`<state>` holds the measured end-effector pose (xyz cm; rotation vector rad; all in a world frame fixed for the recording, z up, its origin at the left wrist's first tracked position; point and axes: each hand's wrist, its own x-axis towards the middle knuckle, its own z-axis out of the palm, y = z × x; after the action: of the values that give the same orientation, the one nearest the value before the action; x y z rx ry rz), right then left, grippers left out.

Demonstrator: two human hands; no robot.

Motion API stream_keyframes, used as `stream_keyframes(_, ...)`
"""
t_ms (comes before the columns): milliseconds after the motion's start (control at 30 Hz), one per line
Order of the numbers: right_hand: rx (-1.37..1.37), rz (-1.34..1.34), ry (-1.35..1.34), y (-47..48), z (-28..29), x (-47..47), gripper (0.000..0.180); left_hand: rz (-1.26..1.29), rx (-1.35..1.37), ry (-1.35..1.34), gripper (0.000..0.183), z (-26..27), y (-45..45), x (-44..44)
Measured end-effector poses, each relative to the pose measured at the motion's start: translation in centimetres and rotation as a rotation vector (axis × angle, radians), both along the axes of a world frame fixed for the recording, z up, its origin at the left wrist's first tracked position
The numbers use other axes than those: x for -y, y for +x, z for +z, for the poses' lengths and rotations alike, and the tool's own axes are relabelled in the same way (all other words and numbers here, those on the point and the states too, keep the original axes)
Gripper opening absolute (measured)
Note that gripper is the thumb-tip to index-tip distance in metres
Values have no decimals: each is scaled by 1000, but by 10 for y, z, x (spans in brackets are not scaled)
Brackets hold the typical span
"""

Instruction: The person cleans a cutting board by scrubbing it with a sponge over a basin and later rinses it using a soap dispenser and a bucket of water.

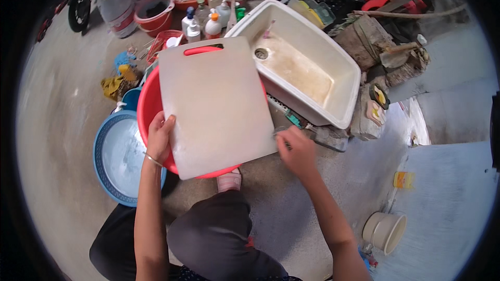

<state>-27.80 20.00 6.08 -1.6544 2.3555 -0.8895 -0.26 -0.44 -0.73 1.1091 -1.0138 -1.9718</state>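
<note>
A white plastic cutting board (pixel 218 113) with a handle slot at its far end is tilted over a red plastic basin (pixel 150 101). My left hand (pixel 161 134) grips the board's left edge, thumb on top. By the board's lower right corner, my right hand (pixel 295 148) is curled around a small dark mesh-like object (pixel 288 145), mostly hidden by the fingers; it looks like a scouring pad, though blur keeps this uncertain. To the left of the red basin is a round blue plastic basin (pixel 121 158).
A white rectangular sink (pixel 297 74) lies beyond my right hand. Pump bottles (pixel 213 27) and a red bucket (pixel 154 13) stand at the back. Concrete blocks (pixel 369 125) border the sink's right side; a beige bucket (pixel 384 232) lies tipped at the lower right.
</note>
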Motion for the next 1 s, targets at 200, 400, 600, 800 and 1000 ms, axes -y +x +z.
stream_keyframes(200,-325,18,191,-21,-12,-7,8,43,-21,0,21,2,-7,3)
stream_keyframes(400,-81,182,-15,19,23,35,2,34,36,-11,23,10,-8,-5)
stream_keyframes(600,-88,600,13,138,11,127,5,111,-156,142,28,6,-13,4)
stream_keyframes(800,-182,789,137,156,5,106,7,35,-18,-6,21,-7,-13,3)
stream_keyframes(1000,-120,771,211,125,12,45,9,46,-31,24,21,-3,-8,4)
